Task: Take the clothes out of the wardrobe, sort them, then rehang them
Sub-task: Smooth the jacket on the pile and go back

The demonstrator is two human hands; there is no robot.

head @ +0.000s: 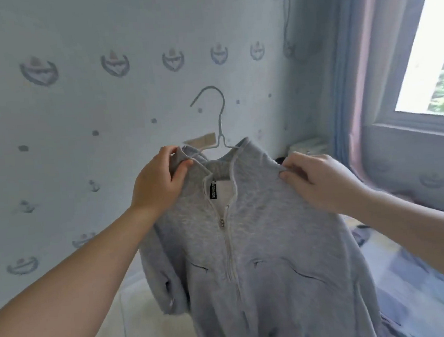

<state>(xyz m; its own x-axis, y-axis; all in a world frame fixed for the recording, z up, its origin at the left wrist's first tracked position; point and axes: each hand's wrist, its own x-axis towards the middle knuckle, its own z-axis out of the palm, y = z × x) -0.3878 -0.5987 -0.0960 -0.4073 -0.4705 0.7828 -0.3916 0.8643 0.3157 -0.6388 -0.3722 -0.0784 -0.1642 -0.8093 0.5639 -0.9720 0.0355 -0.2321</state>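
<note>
A light grey zip-up sweatshirt (261, 245) hangs in front of me on a pale wire hanger (218, 120), whose hook sticks up above the collar. A beige tag (201, 140) shows beside the hanger's neck. My left hand (158, 184) grips the left side of the collar, thumb curled over the fabric. My right hand (320, 179) pinches the cloth at the right shoulder. The zipper is partly open at the neck, showing a black label inside. The lower hem runs out of view.
A pale blue wall (77, 100) with printed emblems stands close behind. A window (432, 58) with blue and pink curtains (352, 78) is at the right. Bedding and other clothes (409, 273) lie at the lower right. Light floor tiles (137, 321) show below.
</note>
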